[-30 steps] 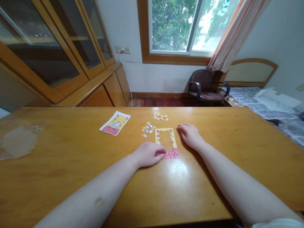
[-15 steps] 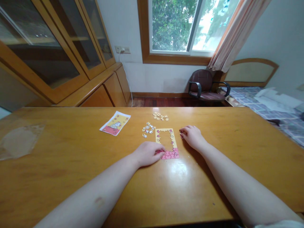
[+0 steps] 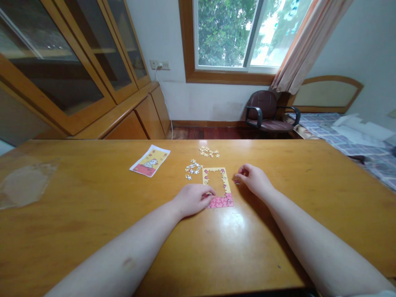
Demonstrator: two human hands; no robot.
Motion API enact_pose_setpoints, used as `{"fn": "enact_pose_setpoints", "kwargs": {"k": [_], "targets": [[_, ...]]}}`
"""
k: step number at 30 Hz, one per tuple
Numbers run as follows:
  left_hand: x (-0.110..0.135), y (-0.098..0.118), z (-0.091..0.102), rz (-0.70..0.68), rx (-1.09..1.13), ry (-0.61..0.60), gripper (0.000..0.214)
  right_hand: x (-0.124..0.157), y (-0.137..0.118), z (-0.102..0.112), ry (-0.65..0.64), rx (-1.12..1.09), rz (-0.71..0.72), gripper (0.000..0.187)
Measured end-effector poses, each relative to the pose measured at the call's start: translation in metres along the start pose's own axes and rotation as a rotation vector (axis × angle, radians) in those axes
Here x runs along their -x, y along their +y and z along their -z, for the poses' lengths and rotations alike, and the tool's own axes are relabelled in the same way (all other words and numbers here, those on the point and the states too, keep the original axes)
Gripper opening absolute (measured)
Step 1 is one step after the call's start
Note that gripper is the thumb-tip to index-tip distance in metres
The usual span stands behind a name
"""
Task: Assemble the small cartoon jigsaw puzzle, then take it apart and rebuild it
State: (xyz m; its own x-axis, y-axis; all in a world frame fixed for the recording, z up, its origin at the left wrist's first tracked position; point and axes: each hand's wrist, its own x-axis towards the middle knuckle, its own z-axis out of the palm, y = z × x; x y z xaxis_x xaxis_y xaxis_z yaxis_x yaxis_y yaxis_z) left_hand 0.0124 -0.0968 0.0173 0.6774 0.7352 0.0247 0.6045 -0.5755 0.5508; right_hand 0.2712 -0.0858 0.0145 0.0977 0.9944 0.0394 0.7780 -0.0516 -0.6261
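A part-built jigsaw puzzle lies on the table, with yellow sides and top, pink pieces along the bottom and a gap in the middle. My left hand rests at its lower left, thumb and fingers curled over that corner and touching it. To the puzzle's right, my right hand hovers low with fingertips drawn together in a pinch; whatever they hold is hidden. Just under those fingertips sits a small dark pink puzzle piece. White patterned pieces lie loosely beyond my left hand.
Yellow pieces are heaped farther back. A picture sheet with a white cartoon animal lies at the left, and a clear plastic bag at the far left. Past the table's far edge stand a chair and a bed.
My right hand has lifted slightly and shifted a little, its fingers curling tighter, and the dark pink piece under it now shows. My left hand stays almost still at the puzzle.
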Motion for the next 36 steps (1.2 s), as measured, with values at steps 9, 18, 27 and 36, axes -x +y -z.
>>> {"fn": "enact_pose_setpoints", "kwargs": {"k": [9,18,27,36], "targets": [[0.003,0.005,0.002,0.029,0.042,0.135,0.023,0.042,-0.047,-0.029,-0.229,-0.916,-0.1,0.029],[0.0,0.002,0.001,0.102,0.127,0.166,0.024,0.047,-0.048,-0.042,-0.336,-1.05,-0.114,0.034],[-0.002,-0.002,-0.003,0.119,0.264,0.13,0.026,0.048,-0.035,-0.03,-0.019,-0.177,0.669,0.014],[-0.001,-0.001,0.0,0.137,0.115,0.079,0.026,0.041,-0.028,-0.025,-0.068,0.118,0.854,0.021]]}}
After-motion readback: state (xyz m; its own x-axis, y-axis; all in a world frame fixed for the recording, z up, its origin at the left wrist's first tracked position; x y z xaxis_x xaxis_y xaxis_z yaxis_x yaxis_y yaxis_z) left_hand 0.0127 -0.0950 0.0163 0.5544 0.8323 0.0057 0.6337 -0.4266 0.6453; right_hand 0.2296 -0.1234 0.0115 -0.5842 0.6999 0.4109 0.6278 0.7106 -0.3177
